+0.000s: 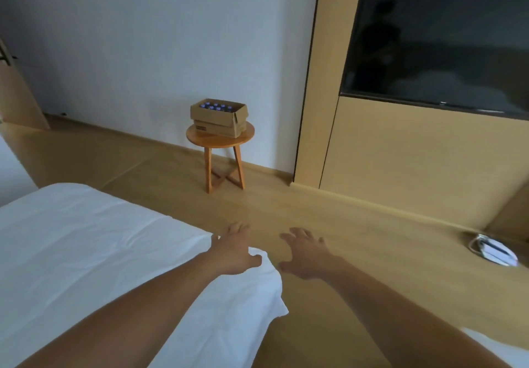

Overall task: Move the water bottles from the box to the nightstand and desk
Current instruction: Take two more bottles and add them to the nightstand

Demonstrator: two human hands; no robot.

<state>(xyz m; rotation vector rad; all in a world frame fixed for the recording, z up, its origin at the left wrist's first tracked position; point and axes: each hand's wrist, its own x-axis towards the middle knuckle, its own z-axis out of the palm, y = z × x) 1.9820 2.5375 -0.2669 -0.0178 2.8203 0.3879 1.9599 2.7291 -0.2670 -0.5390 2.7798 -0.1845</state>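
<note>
Straight ahead of the left grip (233, 248) and right grip (305, 256), both empty with fingers spread, the bottles (216, 107) stand upright in the open box (219, 120) on the round bench (196, 136) by the wall (143, 52), well apart from either, the left seemingly lined up closer with the box.

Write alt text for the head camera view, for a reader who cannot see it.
A person's open, empty left hand and right hand reach forward near a white bed corner. Ahead, a brown cardboard box of blue-capped water bottles sits on a small round wooden table by the wall.
</note>
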